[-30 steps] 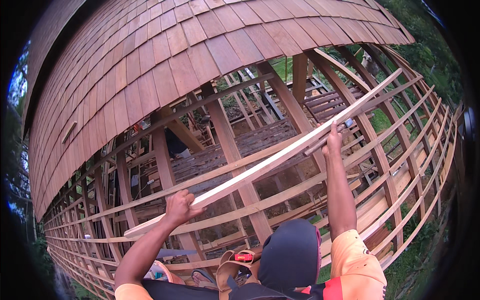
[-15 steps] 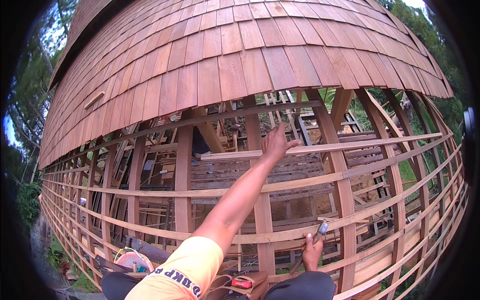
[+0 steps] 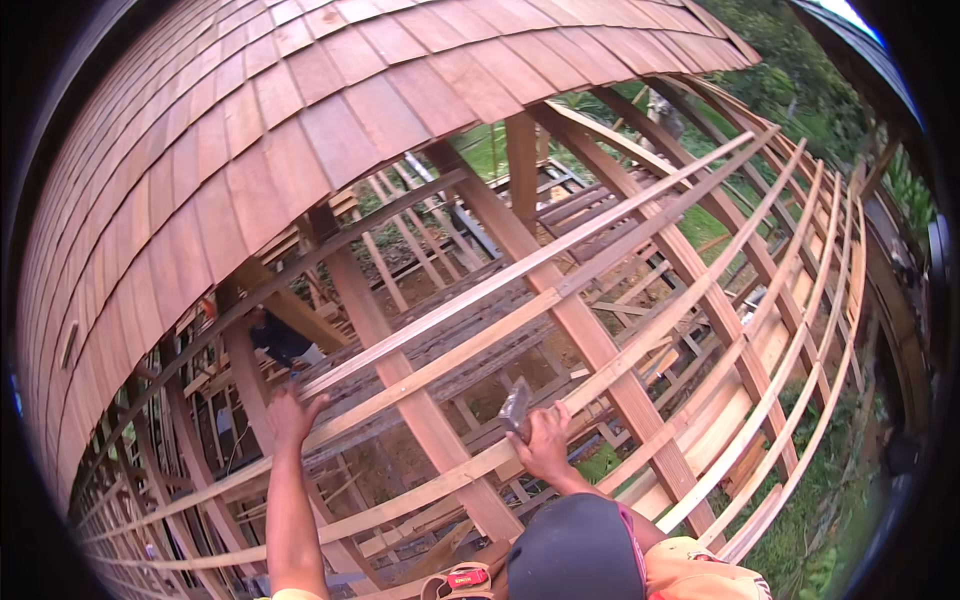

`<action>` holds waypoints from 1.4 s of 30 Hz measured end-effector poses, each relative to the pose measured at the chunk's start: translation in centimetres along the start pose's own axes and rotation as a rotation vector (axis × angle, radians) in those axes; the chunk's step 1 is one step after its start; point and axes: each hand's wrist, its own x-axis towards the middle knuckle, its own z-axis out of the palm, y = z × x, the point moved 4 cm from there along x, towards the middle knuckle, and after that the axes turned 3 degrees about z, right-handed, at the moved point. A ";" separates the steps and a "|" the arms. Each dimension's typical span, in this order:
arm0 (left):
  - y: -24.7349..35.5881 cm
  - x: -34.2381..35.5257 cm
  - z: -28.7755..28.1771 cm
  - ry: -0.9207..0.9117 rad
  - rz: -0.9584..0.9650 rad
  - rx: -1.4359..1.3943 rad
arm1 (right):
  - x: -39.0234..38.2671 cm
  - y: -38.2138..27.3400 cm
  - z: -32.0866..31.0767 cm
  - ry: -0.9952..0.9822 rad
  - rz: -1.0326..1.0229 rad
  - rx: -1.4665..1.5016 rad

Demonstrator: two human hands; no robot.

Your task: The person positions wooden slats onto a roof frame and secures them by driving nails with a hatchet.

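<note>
Hammer sits in the right hand, handle hidden.

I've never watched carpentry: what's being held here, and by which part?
Right hand: hammer, held near its head. Left hand: at a wooden batten; grip unclear.

Small pale lettering on red object at brown pouch, lower edge of view.

The left hand has shifted to the wood strip's left end; the right hand has brought the hammer closer (it was lower before).
</note>
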 end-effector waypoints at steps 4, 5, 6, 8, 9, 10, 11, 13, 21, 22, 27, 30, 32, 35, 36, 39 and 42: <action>-1.9 0.9 1.4 -0.030 0.184 0.195 | 0.5 -0.5 -0.8 0.083 -0.066 -0.033; 0.4 1.7 1.2 -0.025 0.278 0.187 | 0.0 0.4 -1.4 0.095 -0.042 -0.035; 1.5 2.4 1.1 -0.020 0.309 0.193 | -0.4 0.4 -1.6 0.095 -0.028 -0.017; 3.5 3.2 1.7 -0.089 0.394 0.125 | -0.8 0.9 -2.3 0.121 -0.011 -0.010; 4.8 3.5 2.2 -0.095 0.409 0.127 | -1.3 1.1 -2.6 0.125 -0.003 -0.011; 6.5 4.0 2.4 -0.072 0.440 0.100 | -1.4 1.1 -2.4 0.129 0.003 -0.013; 8.3 4.5 2.6 -0.050 0.466 0.070 | -1.5 0.9 -2.3 0.147 -0.024 0.000; 11.0 5.7 3.1 -0.029 0.492 0.045 | -1.3 0.7 -2.3 0.168 -0.058 0.003; 25.9 9.4 4.4 -0.173 0.288 -0.185 | -0.3 0.0 0.0 0.089 -0.065 -0.014; 29.6 9.5 3.8 -0.170 0.321 -0.461 | -0.3 0.6 -0.7 0.103 -0.063 -0.037; 31.3 11.6 2.1 -0.065 0.370 -0.473 | -0.3 0.4 -0.7 0.157 -0.092 -0.062; 21.3 14.6 2.7 0.145 0.173 -0.464 | -0.6 -0.4 -0.1 0.155 -0.119 -0.085; 13.1 17.0 2.0 0.232 0.048 -0.402 | -1.1 -0.8 0.4 0.129 -0.128 -0.061; 8.0 20.4 0.7 0.112 -0.145 -0.181 | -1.2 0.7 0.1 0.132 -0.131 -0.120; 6.5 21.7 0.2 0.112 -0.150 -0.187 | -1.1 0.8 0.1 0.129 -0.146 -0.121; 4.1 24.6 1.5 -0.056 -0.132 -0.043 | -1.3 1.4 -0.1 0.109 -0.171 -0.166; 2.2 26.5 2.8 0.022 -0.011 -0.092 | -1.2 1.0 -0.2 0.067 -0.189 -0.204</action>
